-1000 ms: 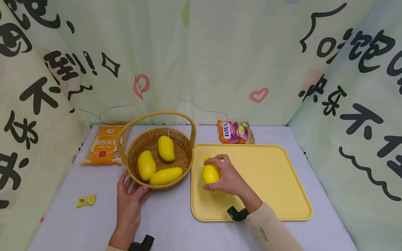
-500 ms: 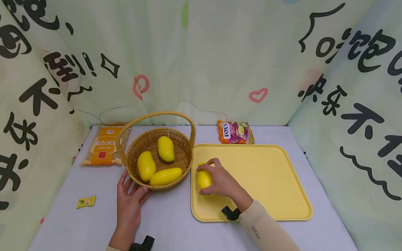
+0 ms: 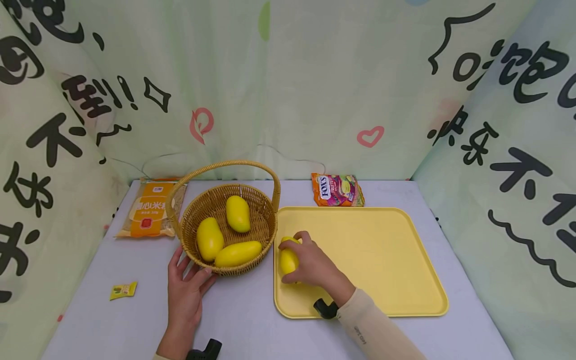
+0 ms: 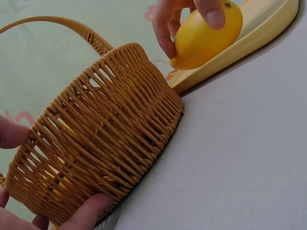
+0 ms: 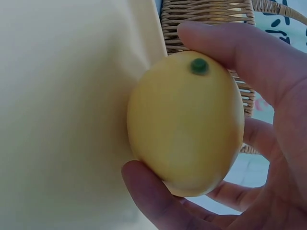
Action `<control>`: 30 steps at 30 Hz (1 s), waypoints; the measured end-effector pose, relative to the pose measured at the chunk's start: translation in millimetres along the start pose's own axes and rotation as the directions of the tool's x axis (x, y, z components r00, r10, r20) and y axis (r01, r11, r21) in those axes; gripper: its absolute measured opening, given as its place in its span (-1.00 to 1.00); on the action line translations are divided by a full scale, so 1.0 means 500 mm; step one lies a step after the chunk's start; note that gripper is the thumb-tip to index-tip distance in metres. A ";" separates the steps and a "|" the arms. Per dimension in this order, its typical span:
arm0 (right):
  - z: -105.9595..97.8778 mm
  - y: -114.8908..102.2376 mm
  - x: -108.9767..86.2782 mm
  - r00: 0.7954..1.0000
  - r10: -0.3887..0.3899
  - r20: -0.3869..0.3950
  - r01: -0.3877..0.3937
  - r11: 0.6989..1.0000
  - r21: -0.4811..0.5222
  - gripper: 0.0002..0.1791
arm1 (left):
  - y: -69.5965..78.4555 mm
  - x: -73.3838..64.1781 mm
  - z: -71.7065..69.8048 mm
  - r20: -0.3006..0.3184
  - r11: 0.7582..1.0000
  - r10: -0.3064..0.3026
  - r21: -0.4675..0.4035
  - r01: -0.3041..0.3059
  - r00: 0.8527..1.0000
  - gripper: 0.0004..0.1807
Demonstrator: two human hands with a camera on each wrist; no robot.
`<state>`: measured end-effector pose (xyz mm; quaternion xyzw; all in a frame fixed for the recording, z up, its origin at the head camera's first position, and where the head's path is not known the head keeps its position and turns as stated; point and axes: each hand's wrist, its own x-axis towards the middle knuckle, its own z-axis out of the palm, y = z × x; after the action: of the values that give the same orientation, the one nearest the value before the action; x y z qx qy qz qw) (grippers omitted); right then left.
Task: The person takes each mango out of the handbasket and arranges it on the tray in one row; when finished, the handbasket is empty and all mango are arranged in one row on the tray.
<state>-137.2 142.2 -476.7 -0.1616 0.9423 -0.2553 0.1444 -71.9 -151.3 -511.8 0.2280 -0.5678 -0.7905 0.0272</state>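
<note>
My right hand (image 3: 315,265) grips a yellow mango (image 3: 288,259) over the left end of the yellow tray (image 3: 360,260). Thumb and fingers wrap its sides in the right wrist view, where the mango (image 5: 184,124) shows a green stem dot. My left hand (image 3: 185,290) rests its spread fingers against the near left side of a wicker basket (image 3: 258,212) with a tall handle. Fingertips touch the weave of the basket (image 4: 105,124) in the left wrist view. Inside the basket lie an upright mango (image 3: 238,213), a left mango (image 3: 209,238) and a front mango (image 3: 238,253).
A bag with an orange label (image 3: 150,207) lies behind and left of the basket. Behind the tray sits a purple and orange candy bag (image 3: 337,190). One small yellow wrapped snack (image 3: 123,290) lies at the left on the white table (image 3: 243,320). Printed curtains surround the table.
My right hand has moved left and slightly toward me with the mango, closer to the basket. My left hand and the basket have stayed in place.
</note>
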 end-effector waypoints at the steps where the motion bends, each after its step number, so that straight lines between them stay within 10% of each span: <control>1: 0.001 0.000 0.000 1.000 0.001 0.004 -0.001 1.000 -0.006 -0.22 | 0.000 -0.001 0.000 0.002 1.000 0.001 -0.001 -0.001 1.000 0.08; 30: 0.004 -0.001 -0.022 1.000 0.018 0.005 -0.017 0.999 -0.042 -0.07 | -0.002 0.002 -0.001 0.002 1.000 0.002 -0.005 -0.002 1.000 0.08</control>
<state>-126.3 144.8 -476.1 -0.1571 0.9484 -0.2336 0.1458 -72.3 -151.7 -513.3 0.2266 -0.5660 -0.7922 0.0277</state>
